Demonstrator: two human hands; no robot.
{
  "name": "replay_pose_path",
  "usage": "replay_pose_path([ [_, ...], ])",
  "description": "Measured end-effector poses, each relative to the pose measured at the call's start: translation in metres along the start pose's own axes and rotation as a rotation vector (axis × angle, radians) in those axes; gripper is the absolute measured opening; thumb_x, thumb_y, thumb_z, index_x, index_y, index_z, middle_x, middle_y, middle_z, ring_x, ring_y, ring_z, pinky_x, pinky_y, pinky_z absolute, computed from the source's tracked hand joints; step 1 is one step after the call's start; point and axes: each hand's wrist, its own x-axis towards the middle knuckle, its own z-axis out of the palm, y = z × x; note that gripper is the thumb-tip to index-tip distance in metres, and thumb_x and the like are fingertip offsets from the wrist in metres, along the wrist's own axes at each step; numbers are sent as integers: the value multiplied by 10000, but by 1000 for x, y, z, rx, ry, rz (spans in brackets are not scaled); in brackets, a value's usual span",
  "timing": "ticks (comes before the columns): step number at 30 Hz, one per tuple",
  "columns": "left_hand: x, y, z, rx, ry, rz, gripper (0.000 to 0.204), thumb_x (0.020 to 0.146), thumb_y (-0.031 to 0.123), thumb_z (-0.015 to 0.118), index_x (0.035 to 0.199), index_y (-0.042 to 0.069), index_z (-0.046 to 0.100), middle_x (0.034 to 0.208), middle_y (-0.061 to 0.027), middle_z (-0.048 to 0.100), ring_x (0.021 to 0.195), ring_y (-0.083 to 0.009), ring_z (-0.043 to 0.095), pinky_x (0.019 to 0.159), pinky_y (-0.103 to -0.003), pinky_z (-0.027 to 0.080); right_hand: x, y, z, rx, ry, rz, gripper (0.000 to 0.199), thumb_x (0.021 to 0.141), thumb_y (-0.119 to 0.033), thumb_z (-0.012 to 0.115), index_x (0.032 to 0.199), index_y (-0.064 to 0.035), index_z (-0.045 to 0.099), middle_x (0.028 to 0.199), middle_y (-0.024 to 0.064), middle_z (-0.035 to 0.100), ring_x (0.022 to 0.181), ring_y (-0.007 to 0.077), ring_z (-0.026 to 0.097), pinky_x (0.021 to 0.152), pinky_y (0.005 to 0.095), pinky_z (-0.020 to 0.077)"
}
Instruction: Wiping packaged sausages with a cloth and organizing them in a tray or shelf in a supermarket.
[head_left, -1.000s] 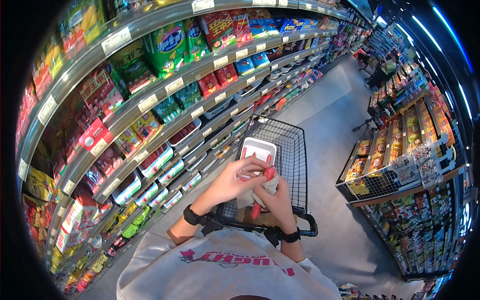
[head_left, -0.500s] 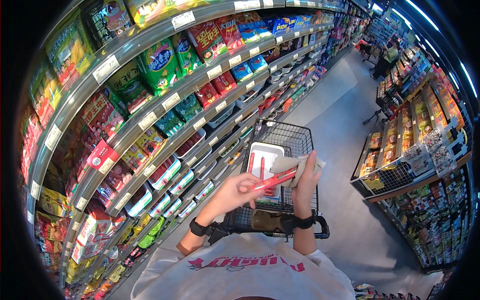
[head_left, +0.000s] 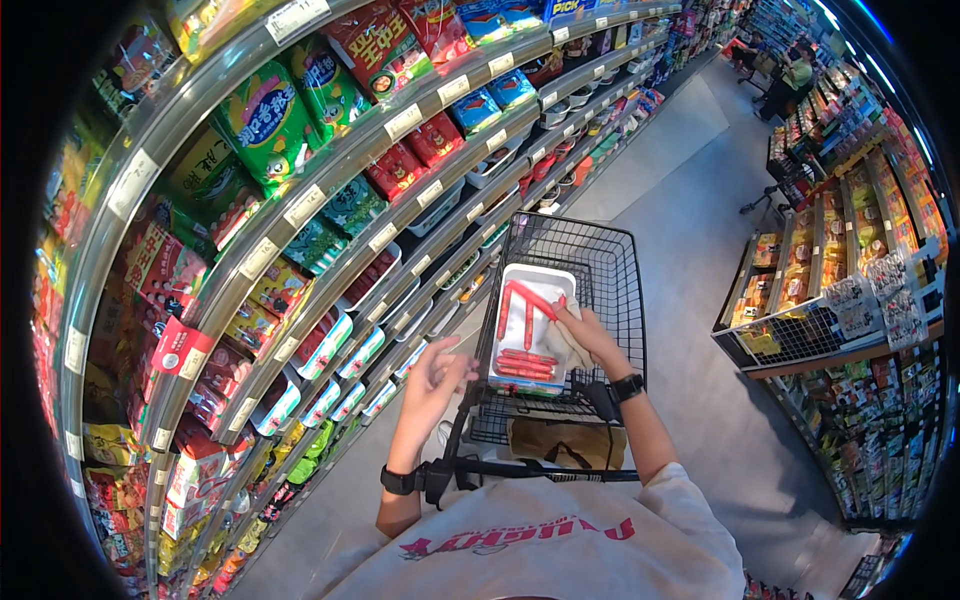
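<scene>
My right hand (head_left: 592,338) is closed on a beige cloth (head_left: 572,352) at the right rim of a white tray (head_left: 566,284) in the black wire shopping cart (head_left: 615,250). Slim red-wrapped sausage sticks lie in the tray: several side by side at the near end (head_left: 526,366), and one lengthwise (head_left: 529,325). Another sausage stick (head_left: 532,297) slants across the far end, its lower tip by my right fingertips; whether they still grip it I cannot tell. Left of the cart, my left hand (head_left: 436,384) hangs in the air with bent fingers apart and nothing in them.
Curved shelves of bagged snacks (head_left: 262,120) line the left side. A display bin of orange packages (head_left: 790,285) stands right, above another packed rack (head_left: 850,440). A brown bag-like thing (head_left: 590,440) lies at the cart's near end. Farther up the aisle sits a person (head_left: 795,75).
The sausage stick that both hands held above the cart is now down at the tray's far end. My left hand has let go and moved left; my right hand has lowered with the cloth.
</scene>
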Motion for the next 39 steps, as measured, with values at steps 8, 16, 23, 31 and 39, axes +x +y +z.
replay_pose_path([
  [8, -10, -31, -39, -58, 243, -119, 322, 1009, 187, 559, 1291, 33, 552, 1027, -112, 704, 892, -162, 681, 724, -267, 497, 140, 148, -4, -816, 364, 11, 499, 883, -335, 629, 1187, 57, 577, 967, 281, 687, 929, 462, 658, 853, 522, 519],
  [16, -50, -48, -68, -14, 473, -179, 325, 1014, 234, 541, 1268, 33, 571, 1024, -117, 696, 890, -184, 679, 728, -280, 495, 209, 218, 78, -665, 198, -31, 461, 804, -346, 649, 954, 89, 636, 925, 318, 669, 903, 457, 670, 804, 501, 524],
  [23, -85, -58, -89, -1, 625, -233, 344, 1010, 273, 559, 1252, 30, 583, 1030, -121, 698, 895, -190, 680, 729, -284, 495, 220, 217, 113, -787, 356, 195, 440, 811, -310, 703, 1096, 7, 595, 1019, 241, 698, 970, 383, 686, 854, 468, 541],
  [31, -63, -29, -88, -1, 470, -130, 331, 1013, 273, 554, 1239, 34, 592, 1030, -109, 699, 904, -179, 678, 737, -284, 493, 208, 183, 56, 2, 136, 74, 361, 783, -308, 746, 900, 28, 683, 766, 101, 688, 682, 238, 683, 619, 372, 542],
  [39, -22, 12, -74, -111, 180, 57, 439, 980, 241, 622, 1324, -9, 511, 1096, -116, 681, 911, -166, 678, 725, -263, 512, 44, -5, 104, -336, -49, -270, 400, 837, -305, 722, 1031, 38, 655, 903, 122, 696, 804, 165, 664, 694, 327, 523],
])
